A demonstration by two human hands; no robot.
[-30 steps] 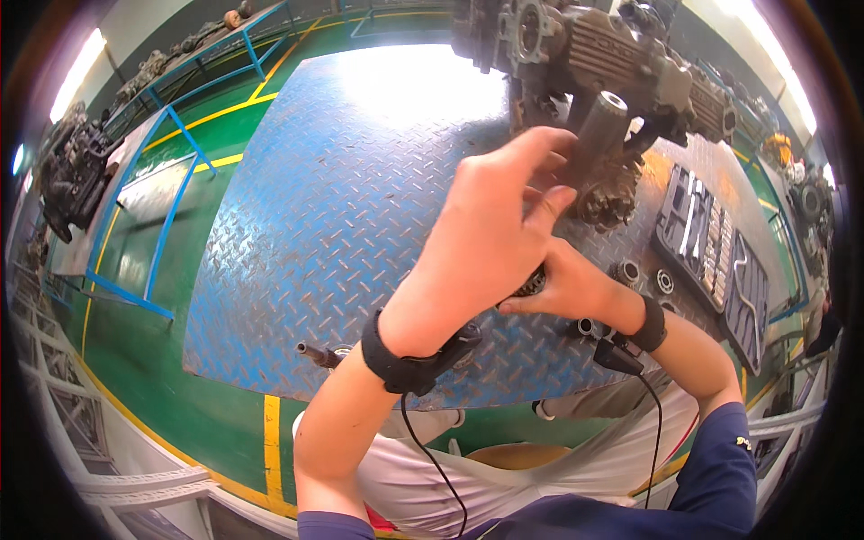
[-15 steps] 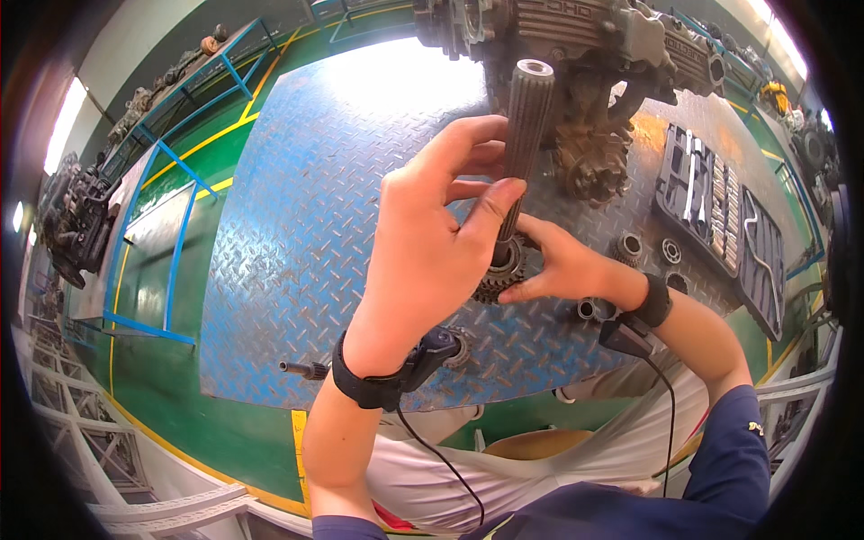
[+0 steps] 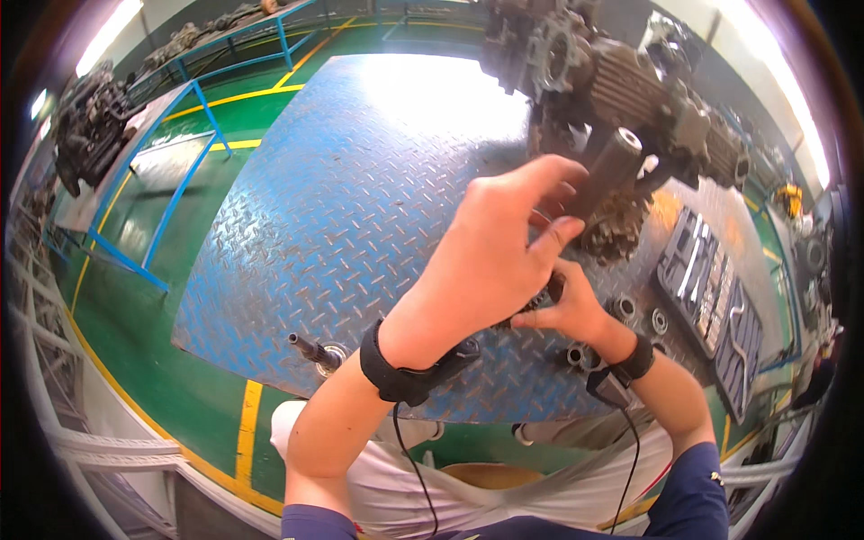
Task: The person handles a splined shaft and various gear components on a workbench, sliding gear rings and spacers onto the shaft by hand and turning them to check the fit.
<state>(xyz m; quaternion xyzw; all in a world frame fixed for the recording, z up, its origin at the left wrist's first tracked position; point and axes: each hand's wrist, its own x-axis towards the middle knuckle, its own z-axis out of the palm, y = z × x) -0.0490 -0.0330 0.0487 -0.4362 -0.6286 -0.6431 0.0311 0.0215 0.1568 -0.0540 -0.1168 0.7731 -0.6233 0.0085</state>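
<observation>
Above the metal bench, my left hand (image 3: 504, 247) is closed round a dark splined shaft (image 3: 614, 162), which leans up and to the right with its hollow end uppermost. Motion blurs the shaft's surface. My right hand (image 3: 576, 310) grips a toothed gear (image 3: 540, 300) around the shaft's lower end, thumb and fingers on either side of it. Most of that gear is hidden behind my hands. Black straps circle both of my wrists, each with a small device and a cable.
A large engine-like casing (image 3: 630, 81) stands at the back right, a gear cluster (image 3: 616, 234) below it. Ring-shaped parts (image 3: 623, 309) lie right of my hands, beside an opened socket set (image 3: 702, 288). A stepped shaft (image 3: 315, 349) rests near the left front edge of the bench (image 3: 360, 180).
The whole view has shifted and turned. In it, both hands and the shaft sit farther right, and the shaft leans more to the right. Both grips stay the same.
</observation>
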